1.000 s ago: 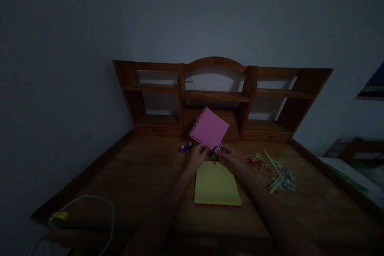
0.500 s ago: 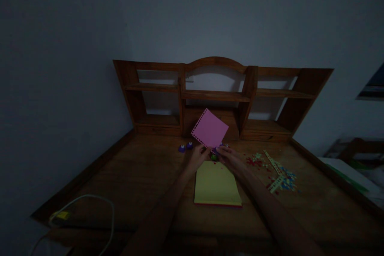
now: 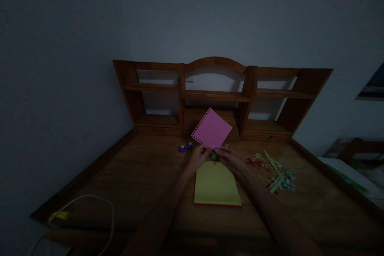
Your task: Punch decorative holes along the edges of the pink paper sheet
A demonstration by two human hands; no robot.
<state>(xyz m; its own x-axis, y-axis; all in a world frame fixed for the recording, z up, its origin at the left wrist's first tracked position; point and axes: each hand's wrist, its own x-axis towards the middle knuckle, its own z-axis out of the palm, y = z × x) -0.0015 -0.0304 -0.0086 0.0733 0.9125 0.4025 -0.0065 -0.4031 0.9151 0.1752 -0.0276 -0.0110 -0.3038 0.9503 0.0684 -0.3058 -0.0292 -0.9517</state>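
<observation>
A pink sheet of loose-leaf paper (image 3: 212,129), holed along one edge, stands tilted over the back of the desk. My left hand (image 3: 198,157) pinches its lower corner. Closed around a small purple craft punch (image 3: 215,151) at that same corner is my right hand (image 3: 228,157); its fingers partly cover the punch. A small green object (image 3: 213,157) shows between my hands, its kind unclear. Below them lies a pad of yellow paper (image 3: 217,184) with a few tiny red bits near its top edge.
Two more purple punches (image 3: 185,147) sit left of my hands, and another white-topped one (image 3: 227,145) is partly hidden behind the right. Red, pale and blue paper bits (image 3: 288,178) with punched strips (image 3: 272,163) lie rightward. A wooden shelf (image 3: 216,96) backs the desk; a white cable (image 3: 96,197) loops at front left.
The pink paper has shifted slightly to the right, covering more of the things behind it. Both hands stay nearly in place, still holding the paper and the punch.
</observation>
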